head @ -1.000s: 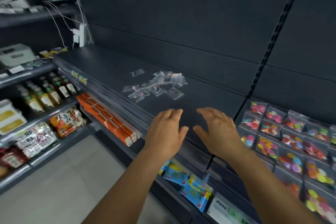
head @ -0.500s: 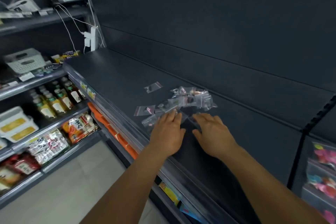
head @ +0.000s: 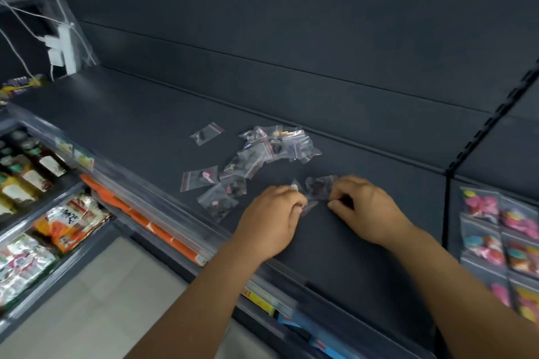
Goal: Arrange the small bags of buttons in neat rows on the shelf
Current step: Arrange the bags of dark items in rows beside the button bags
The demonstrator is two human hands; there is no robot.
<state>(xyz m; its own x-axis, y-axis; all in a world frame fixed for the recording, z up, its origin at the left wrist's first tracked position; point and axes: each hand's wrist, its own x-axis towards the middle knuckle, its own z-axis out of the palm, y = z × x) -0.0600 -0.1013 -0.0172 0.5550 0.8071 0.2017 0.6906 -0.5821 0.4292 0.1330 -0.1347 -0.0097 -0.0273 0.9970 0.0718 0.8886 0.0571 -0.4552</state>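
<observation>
Pinching what looks like one small bag (head: 319, 186) between left hand (head: 269, 220) and right hand (head: 369, 210).

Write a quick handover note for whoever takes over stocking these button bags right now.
Left hand and right hand each pinch a small bag low over the dark shelf.
The loose pile of bags lies just behind the hands; a single bag sits apart to its left.
No row has been laid here yet.
Left: set the bags out in straight rows.
</observation>
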